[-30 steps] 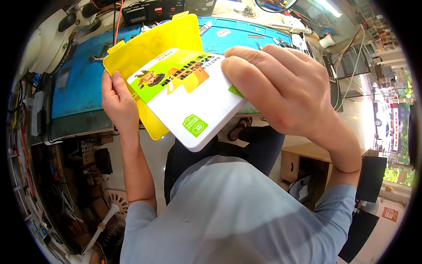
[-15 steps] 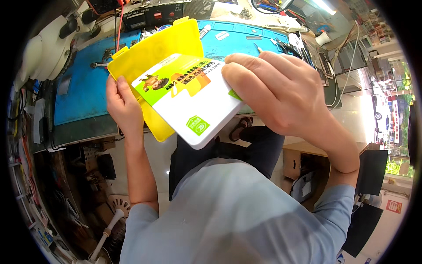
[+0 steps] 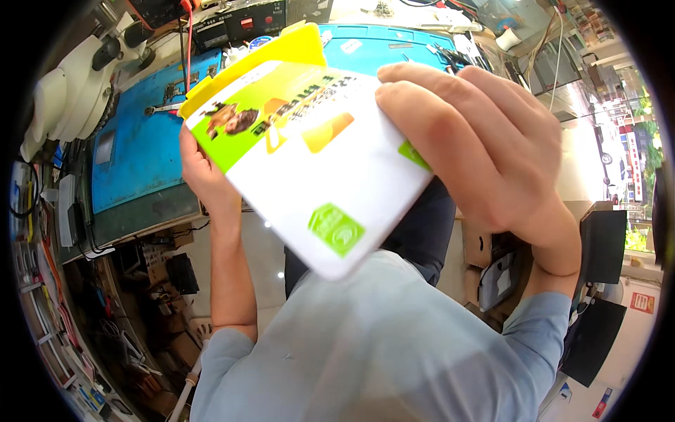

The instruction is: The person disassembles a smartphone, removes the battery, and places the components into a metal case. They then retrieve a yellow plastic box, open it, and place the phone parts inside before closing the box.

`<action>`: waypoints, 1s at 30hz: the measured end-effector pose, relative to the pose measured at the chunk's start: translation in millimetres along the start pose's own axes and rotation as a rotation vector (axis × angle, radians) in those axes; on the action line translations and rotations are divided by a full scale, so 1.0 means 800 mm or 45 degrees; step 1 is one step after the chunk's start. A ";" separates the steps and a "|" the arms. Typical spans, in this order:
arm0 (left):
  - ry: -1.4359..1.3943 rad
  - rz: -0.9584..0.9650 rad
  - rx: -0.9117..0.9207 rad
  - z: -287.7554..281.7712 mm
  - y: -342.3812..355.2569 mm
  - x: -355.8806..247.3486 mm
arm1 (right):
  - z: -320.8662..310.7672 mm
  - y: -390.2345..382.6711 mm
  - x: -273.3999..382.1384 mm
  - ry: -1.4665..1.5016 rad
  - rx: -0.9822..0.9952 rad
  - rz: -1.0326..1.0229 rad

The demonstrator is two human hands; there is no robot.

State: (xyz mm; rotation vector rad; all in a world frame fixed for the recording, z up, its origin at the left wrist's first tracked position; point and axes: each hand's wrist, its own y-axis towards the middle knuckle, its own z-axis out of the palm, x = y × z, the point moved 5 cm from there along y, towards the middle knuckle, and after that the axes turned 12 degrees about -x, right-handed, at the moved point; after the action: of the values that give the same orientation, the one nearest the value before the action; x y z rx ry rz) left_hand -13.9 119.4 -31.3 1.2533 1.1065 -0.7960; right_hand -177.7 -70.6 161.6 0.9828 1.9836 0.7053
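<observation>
A flat white box (image 3: 288,183) with green and orange print and a rounded near corner is tilted up in front of me. My right hand (image 3: 478,148) is closed on its right edge, fingers bent over the top face. Behind the box, mostly covered by it, a yellow plastic case (image 3: 304,46) shows its far part and rim. My left hand (image 3: 211,176) grips the left side of that case. The fingertips of the left hand are hidden behind the box, and I cannot tell whether they touch it.
A blue work mat (image 3: 133,162) covers the bench, with a wrench-like tool (image 3: 163,109) on it. Black bench equipment (image 3: 254,21) stands at the back. White round lamp-like parts (image 3: 67,91) are at the left. Slim hand tools (image 3: 460,60) lie at the right.
The white box has come up nearer to me with my right hand and looks larger. It now covers more of the yellow case, whose lower part is out of sight.
</observation>
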 end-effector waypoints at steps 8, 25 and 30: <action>0.104 0.085 -0.006 0.001 -0.003 -0.006 | 0.027 -0.015 0.003 0.022 0.239 0.076; -0.026 0.058 0.011 0.003 -0.003 -0.002 | 0.023 -0.010 0.005 0.072 0.252 0.115; 0.017 0.059 -0.012 0.003 -0.005 -0.008 | 0.026 -0.011 0.005 0.033 0.262 0.074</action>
State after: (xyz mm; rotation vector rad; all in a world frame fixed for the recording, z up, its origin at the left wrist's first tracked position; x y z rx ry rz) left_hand -18.9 116.0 -26.9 1.2734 1.0875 -0.7477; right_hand -165.6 -69.5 142.4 1.1613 2.0878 0.5552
